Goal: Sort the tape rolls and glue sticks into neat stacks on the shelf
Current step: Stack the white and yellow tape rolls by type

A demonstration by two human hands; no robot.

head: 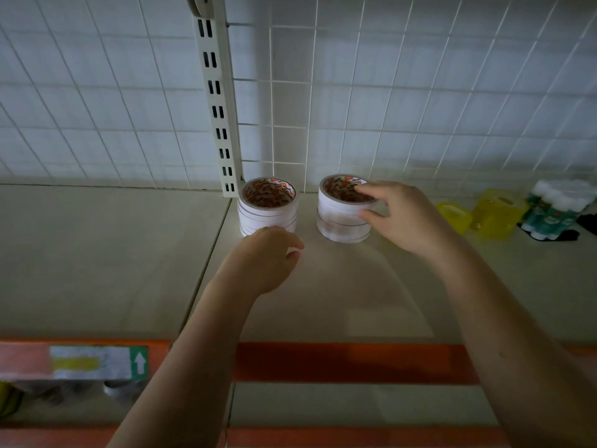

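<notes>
A matt, smooth cream shelf board of painted metal [97,253] is seen, edged by a glossy orange plastic strip [349,362]. Behind it, a white wire grid panel [420,92] and a slotted cream metal upright [219,108] are shown. Two stacks of white paper-faced tape rolls [268,215] with printed cardboard cores appear smooth. Translucent yellow plastic packets [494,215] look glossy.

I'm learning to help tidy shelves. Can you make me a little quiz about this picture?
1. True or false: the right hand is touching the right tape stack.
2. How many tape stacks stand on the shelf? A) one B) two C) four
3. Fill in: the glue sticks lie at the far ____ of the shelf.

Key
1. True; its fingers are on the top roll.
2. B; the left tape stack is the other, with the left hand just in front.
3. Right.
</notes>
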